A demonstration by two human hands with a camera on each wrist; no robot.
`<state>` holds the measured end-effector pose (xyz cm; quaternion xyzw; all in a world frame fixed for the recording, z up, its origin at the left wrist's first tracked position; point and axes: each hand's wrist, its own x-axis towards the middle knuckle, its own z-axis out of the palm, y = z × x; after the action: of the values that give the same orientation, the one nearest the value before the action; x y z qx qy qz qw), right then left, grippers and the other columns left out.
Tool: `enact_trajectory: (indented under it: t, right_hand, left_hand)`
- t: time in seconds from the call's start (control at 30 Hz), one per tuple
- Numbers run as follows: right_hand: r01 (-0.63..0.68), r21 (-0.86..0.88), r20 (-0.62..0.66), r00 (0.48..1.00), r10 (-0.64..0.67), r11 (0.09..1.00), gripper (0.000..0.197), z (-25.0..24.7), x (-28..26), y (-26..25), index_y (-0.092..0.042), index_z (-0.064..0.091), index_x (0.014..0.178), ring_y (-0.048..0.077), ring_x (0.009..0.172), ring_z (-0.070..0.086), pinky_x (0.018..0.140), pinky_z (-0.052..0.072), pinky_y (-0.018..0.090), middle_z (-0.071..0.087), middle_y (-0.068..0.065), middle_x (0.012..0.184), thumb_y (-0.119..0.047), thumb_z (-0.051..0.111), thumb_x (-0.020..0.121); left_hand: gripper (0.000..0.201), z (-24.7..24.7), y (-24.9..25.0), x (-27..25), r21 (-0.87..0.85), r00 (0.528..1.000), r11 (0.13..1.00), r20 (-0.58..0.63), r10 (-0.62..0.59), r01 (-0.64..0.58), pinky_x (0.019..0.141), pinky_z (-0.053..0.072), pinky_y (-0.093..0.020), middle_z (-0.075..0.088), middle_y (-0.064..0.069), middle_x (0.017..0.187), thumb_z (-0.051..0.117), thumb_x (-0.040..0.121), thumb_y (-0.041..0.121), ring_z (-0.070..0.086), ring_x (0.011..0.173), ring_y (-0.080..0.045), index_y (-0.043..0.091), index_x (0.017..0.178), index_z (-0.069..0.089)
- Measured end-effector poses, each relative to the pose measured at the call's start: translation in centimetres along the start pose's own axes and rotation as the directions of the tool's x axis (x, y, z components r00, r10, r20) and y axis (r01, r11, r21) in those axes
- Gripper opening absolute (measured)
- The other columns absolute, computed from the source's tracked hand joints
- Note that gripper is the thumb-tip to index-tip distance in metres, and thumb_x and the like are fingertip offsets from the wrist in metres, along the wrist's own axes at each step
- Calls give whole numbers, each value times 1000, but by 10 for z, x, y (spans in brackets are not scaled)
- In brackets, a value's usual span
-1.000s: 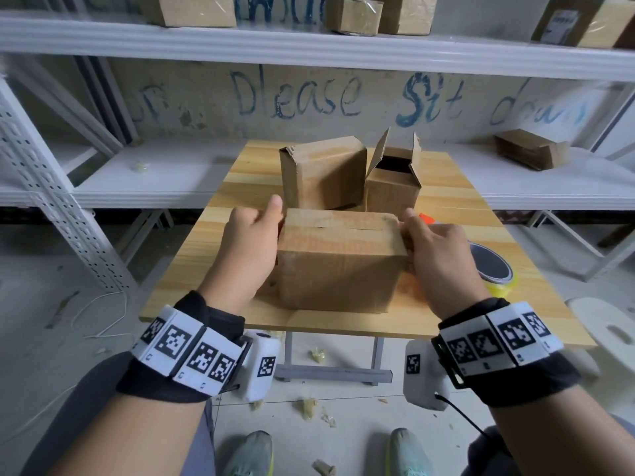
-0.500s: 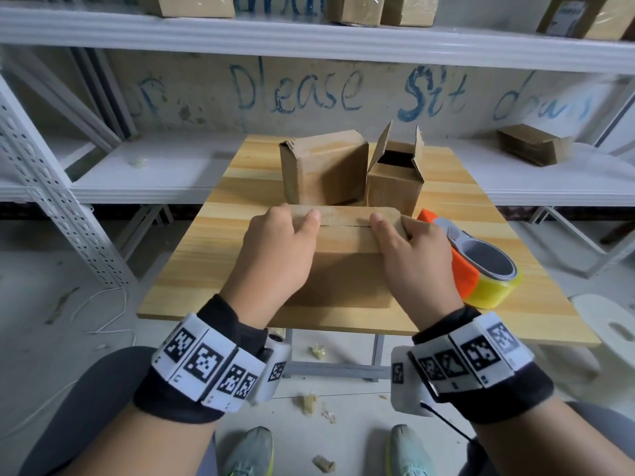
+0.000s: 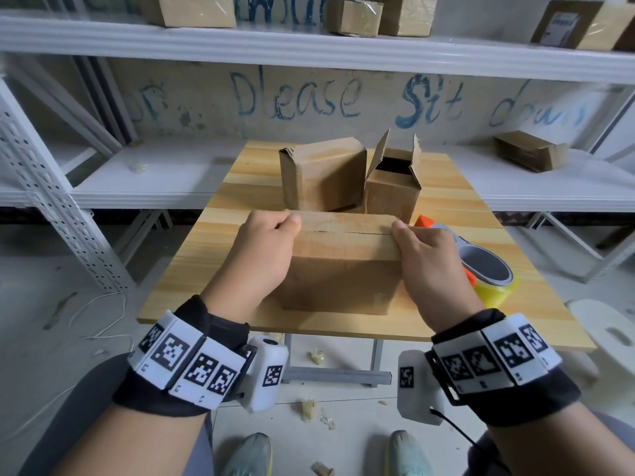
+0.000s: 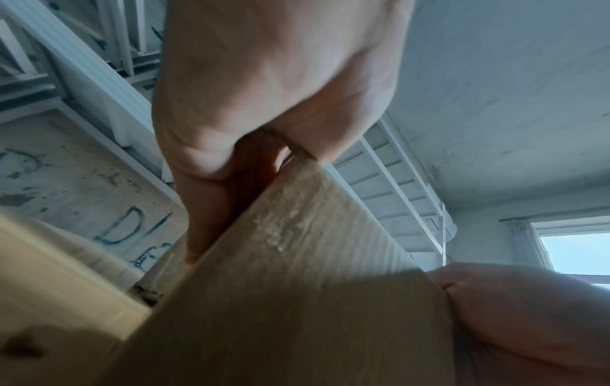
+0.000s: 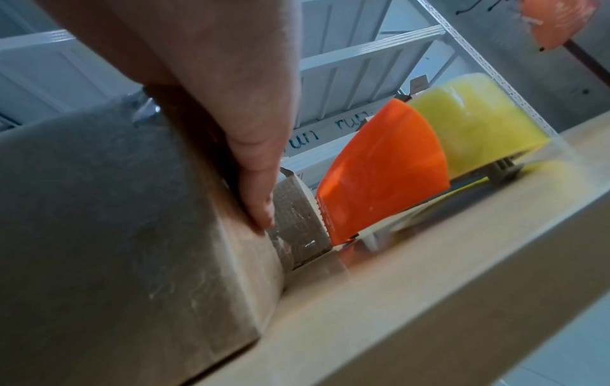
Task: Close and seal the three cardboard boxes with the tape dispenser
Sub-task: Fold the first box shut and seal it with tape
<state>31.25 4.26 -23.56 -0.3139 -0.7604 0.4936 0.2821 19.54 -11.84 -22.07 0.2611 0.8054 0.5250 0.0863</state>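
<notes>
Head view: near box (image 3: 343, 266) at the table's (image 3: 192, 269) front edge, flaps down; left hand (image 3: 257, 255) and right hand (image 3: 429, 266) grip its top ends, fingers curled; tape dispenser (image 3: 481, 266) just right; two boxes behind, one (image 3: 393, 182) open.
Left wrist: fingers (image 4: 211, 198) curl over the box edge.
Right wrist: fingers (image 5: 254, 162) press the box's end; dispenser beside.

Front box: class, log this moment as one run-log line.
front box: flaps folded shut, untaped | left hand, right hand: gripping its ends | tape dispenser: idle on table
</notes>
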Motion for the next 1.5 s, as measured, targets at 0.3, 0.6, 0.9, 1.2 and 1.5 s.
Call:
enact_trajectory:
  t: [0.3, 0.6, 0.9, 1.2, 1.5]
  right_hand:
    - [-4, -51, 51, 999, 6, 999, 45, -3, -5, -3, -19, 62, 79, 14, 72, 52, 68, 41, 32, 55, 2, 76, -45, 36, 105]
    - [59, -123, 56, 997, -52, 991, 51, -4, -6, -2, -13, 67, 86, 14, 66, 54, 59, 41, 27, 59, 5, 73, -46, 33, 106]
    - [171, -175, 78, 984, -159, 970, 53, -2, -7, -1, -10, 62, 74, 5, 51, 43, 45, 33, 14, 46, -4, 57, -39, 33, 107]
    - [202, -209, 93, 978, -186, 957, 51, -3, -7, -2, -8, 64, 80, 11, 57, 48, 48, 35, 16, 52, 1, 63, -38, 33, 108]
    - [181, -300, 110, 982, -154, 936, 46, -1, -4, -7, -16, 63, 84, 11, 60, 50, 54, 34, 24, 53, -2, 65, -39, 31, 108]
  left_hand:
    - [50, -1, -2, 1, 49, 999, 998, -28, -30, 32, 62, 34, -30, 49, -4, 71, 37, 107, 35, 49, 59, -18, 9, 65, 36]
    - [56, 0, -3, 1, -11, 991, 991, -18, -136, 136, 85, 34, -17, 60, 10, 114, 38, 106, 45, 57, 107, -5, 18, 156, 32]
    - [48, -2, -12, 3, -22, 977, 997, -200, 68, -73, 68, 47, -29, 72, -6, 79, 59, 99, 28, 64, 101, 3, -5, 64, 57]
    - [47, 3, -12, -3, 242, 895, 937, -312, 319, -250, 63, 49, -17, 77, -11, 80, 65, 96, 16, 71, 105, -9, -2, 53, 61]
    - [55, -7, -7, 2, 388, 903, 874, -188, 387, -294, 45, 42, -11, 77, -16, 84, 63, 97, 15, 64, 73, 11, 4, 45, 53]
